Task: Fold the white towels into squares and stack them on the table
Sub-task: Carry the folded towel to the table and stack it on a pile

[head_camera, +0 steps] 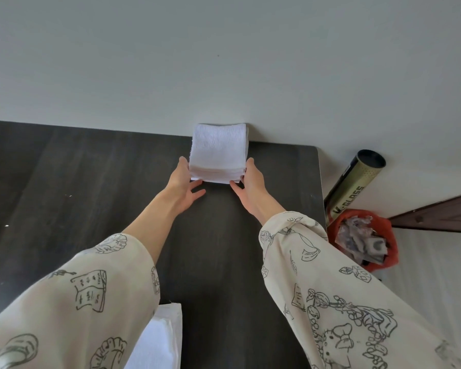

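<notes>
So the stack of folded white towels [218, 153] is sitting at the dark tabletop's [91, 182] far edge against the wall [224, 62]; left hand [183, 186] and right hand [250, 185] are flanking it, fingers straight, loads of bare tabletop nearer in.

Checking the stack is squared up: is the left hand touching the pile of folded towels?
Touching. The head view shows the left hand with straight fingers flat against the left side of the towel stack.

Towels [218, 147] are nubby terry cloth (white); table [91, 169] matt dark wood.
</notes>
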`<state>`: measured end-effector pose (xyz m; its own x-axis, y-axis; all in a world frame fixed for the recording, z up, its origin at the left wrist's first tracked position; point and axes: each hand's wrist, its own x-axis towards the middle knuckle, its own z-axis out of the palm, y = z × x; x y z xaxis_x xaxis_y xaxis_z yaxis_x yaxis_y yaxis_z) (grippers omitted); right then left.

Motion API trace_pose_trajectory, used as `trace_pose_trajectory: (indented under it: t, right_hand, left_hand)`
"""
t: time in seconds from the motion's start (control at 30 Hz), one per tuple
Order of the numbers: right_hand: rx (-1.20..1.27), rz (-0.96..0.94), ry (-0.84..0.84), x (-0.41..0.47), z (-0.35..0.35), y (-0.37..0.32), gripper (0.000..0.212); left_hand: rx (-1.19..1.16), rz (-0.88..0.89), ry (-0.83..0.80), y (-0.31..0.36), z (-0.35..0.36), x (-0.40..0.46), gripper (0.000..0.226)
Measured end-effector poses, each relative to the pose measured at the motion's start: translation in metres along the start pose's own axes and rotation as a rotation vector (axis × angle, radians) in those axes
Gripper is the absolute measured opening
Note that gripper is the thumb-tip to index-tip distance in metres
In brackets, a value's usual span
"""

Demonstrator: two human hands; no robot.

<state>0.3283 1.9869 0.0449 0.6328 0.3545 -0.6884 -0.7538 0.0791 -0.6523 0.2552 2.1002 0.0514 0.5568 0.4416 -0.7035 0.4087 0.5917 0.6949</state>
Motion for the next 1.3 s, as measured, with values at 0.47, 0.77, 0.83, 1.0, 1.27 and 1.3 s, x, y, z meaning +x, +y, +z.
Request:
trace_pose_trajectory:
  t: [0.47,0.77,0.83,1.0,1.27,1.3]
  right_hand:
    - [-0.273,0.099,0.036,-0.072,-0.019,0.035,0.049]
    - [-0.590,0.191,-0.102,-0.176,-0.013,0.121,0.043]
    - [-0.706,0.179,-0.136,-0.193,-0.011,0.142,0.045]
    - [-1.333,-0.311,-0.147,-0.227,-0.022,0.191,0.049]
    - [-1.999,-0.882,-0.207,-0.232,-0.025,0.233,0.055]
    - [-2.011,-0.858,-0.175,-0.227,-0.025,0.235,0.056]
  left_hand:
    - [0.321,0.153,0.073,-0.016,-0.042,-0.059,0.049]
    - [0.684,0.429,0.228,-0.082,-0.119,-0.162,0.041]
    - [0.756,0.456,0.269,-0.105,-0.138,-0.179,0.041]
    - [1.071,0.673,0.351,-0.172,-0.185,-0.208,0.045]
    - [1.575,0.720,0.150,-0.210,-0.210,-0.200,0.053]
    - [1.616,0.748,0.140,-0.208,-0.210,-0.195,0.056]
